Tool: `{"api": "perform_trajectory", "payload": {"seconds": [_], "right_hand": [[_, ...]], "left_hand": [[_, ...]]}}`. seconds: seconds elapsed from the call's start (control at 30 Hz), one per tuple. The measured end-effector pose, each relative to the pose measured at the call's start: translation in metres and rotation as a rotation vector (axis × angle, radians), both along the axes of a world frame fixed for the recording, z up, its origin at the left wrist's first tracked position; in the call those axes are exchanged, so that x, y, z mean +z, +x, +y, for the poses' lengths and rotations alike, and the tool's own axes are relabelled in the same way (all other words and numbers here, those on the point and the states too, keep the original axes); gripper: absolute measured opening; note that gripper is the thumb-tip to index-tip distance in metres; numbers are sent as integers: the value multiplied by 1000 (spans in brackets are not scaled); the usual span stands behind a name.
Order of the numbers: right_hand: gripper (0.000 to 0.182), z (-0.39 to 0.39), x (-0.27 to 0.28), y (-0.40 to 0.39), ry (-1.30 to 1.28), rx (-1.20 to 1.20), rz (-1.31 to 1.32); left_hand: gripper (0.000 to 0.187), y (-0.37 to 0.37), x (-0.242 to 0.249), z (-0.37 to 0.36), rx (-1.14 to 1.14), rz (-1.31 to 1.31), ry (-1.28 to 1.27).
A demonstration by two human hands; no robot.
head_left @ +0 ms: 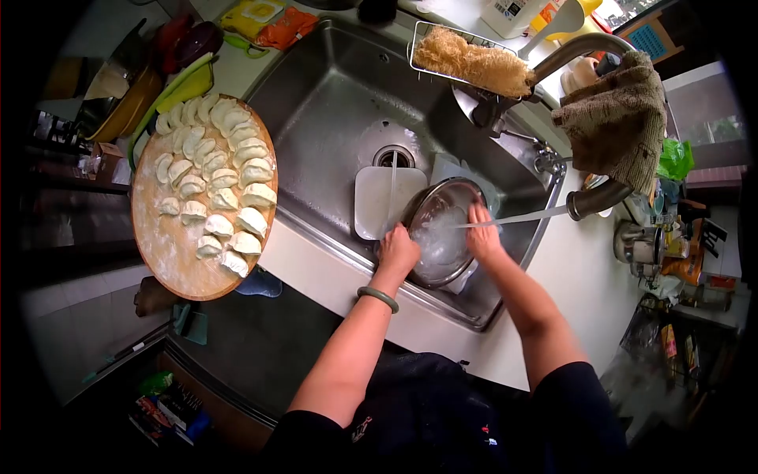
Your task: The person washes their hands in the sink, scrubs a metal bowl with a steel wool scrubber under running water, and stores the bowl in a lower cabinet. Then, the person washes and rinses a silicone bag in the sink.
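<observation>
A round metal bowl [447,265] is tilted in the steel sink [308,103], and water from the faucet [580,47] side runs into it. My left hand [399,251] grips the bowl's near left rim with its fingers closed. At the bowl's right rim is my right hand [483,231], its fingers stretched along the wall; its palm side is hidden. Beside the bowl lies a white square container [371,207], left of it in the sink. The drain [394,158] shows above the container.
A round wooden board [166,253] with several dumplings [223,199] overhangs the counter at the left. Behind the sink stands a wire rack with a loofah [466,59]. A brown cloth [616,118] hangs over the faucet pipe.
</observation>
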State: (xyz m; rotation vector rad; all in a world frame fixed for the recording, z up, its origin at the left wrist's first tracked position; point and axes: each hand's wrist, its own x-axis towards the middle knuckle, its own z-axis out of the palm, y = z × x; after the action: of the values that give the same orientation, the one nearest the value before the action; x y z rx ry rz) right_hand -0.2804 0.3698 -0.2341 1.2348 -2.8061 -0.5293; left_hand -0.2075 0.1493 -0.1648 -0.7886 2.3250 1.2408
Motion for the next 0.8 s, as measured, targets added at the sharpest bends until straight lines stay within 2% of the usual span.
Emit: {"api": "perform_trajectory", "payload": {"seconds": [0.03,0.07,0.1,0.13,0.2,0.27,0.33,0.4,0.43,0.5,0.63,0.73,0.8], "right_hand": [[38,-19,36,-18,7,37,30],[38,-25,48,-30,9,37,26],[37,-30,57,-39,-77,157,26],[35,-32,61,-43,-164,278,29],[34,-19,47,-48,-162,326,67],[31,3,24,-37,-231,118,-4],[31,12,21,-18,65,-161,-424],[40,8,26,-8,-253,-274,-368],[40,3,24,-6,-252,-271,-368],[48,-6,14,-2,-467,-306,-137],[52,-16,-19,3,-464,-351,-14],[52,-48,14,-10,-568,-370,-91],[51,-51,6,-13,-658,-399,-85]], "left_hand": [[34,0,1,-1,-9,-4,1],[34,0,0,-2,-9,-7,3],[34,0,-1,-3,-22,-11,5],[33,-1,-1,-4,-34,-11,6],[33,-2,0,-5,-20,-16,5],[33,0,3,-6,-4,-32,6],[32,-3,7,-6,-14,-52,11],[32,-2,5,-5,-2,-41,11],[33,-2,3,-5,10,-34,7],[33,-1,6,-4,11,-38,8],[32,-1,2,-4,-2,-39,4],[32,-1,6,-4,-5,-35,13],[32,-1,5,-5,-7,-42,21]]}}
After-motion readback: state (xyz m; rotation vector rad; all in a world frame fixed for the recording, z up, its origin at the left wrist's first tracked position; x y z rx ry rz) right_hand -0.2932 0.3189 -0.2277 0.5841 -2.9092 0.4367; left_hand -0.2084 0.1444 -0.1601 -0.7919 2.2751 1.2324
